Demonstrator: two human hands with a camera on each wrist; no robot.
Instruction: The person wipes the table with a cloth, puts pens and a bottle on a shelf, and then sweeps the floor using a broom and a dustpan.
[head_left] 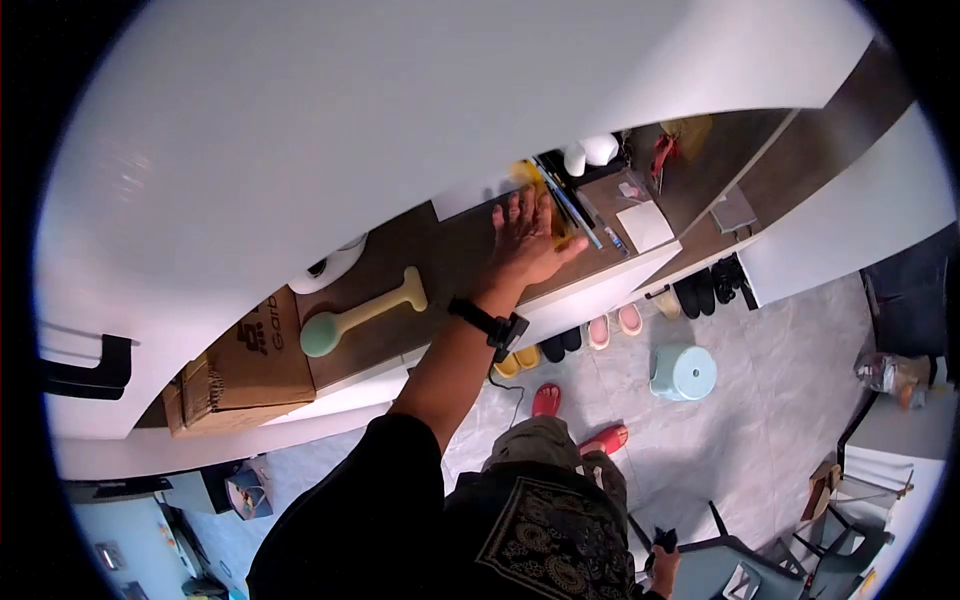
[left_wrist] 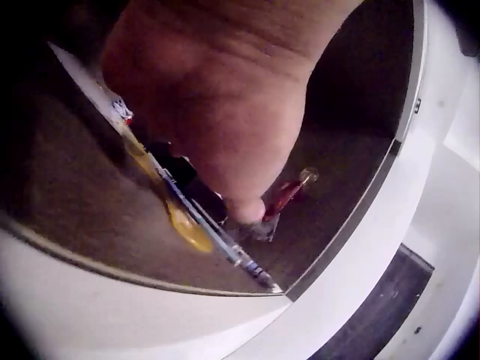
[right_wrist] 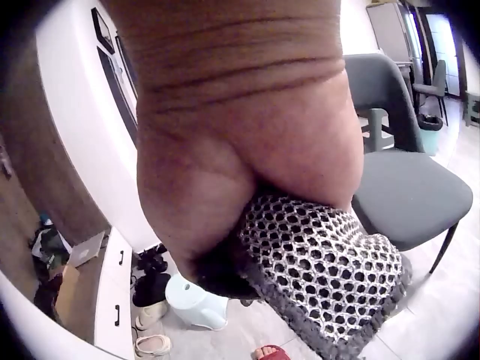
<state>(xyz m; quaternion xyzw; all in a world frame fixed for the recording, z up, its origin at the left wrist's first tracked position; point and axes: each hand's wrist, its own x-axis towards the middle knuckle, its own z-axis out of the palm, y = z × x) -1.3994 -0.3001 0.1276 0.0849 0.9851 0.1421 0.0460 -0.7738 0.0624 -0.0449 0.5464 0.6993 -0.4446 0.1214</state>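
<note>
Past cabinet (head_left: 300, 100), spreading left hand (head_left: 527, 250) near pens (head_left: 571, 206), gripping cloth (right_wrist: 322, 270) in right hand (right_wrist: 232, 165); apparently tidying, likely needing wiping next.

2 hands (head_left: 530, 240) — 1 netted cloth (right_wrist: 322, 274), 1 pale-blue stool (head_left: 690, 372), 1 cardboard box (head_left: 262, 350), 1 mallet-shaped object (head_left: 372, 311) — plus 2 red slippers (head_left: 604, 440), 2 pink slippers (head_left: 599, 333).

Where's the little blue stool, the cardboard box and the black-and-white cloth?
Blue stool (head_left: 686, 376), head view: on its seat.
Cardboard box (head_left: 264, 360), head view: on its printed side.
Black-and-white cloth (right_wrist: 322, 262), right wrist view: on its patterned middle.
</note>
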